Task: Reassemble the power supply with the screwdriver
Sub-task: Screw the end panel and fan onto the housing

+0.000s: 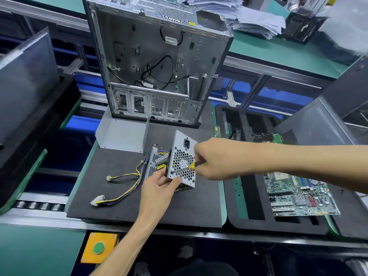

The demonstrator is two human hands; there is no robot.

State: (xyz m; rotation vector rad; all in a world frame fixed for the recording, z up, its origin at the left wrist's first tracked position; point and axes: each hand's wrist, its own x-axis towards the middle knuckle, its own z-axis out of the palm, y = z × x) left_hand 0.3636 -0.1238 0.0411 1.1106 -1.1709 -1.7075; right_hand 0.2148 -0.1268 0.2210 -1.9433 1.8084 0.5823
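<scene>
Centre frame: left hand (159, 188) grips the upright power supply (182, 163) from below; right hand (214, 158) pinches the screwdriver (192, 166), shaft angled down-left into the grille's lower-left corner.

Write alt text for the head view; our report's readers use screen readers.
A person's left hand steadies a metal power supply on a dark mat while the right hand drives a yellow-handled screwdriver into its perforated face.
</scene>
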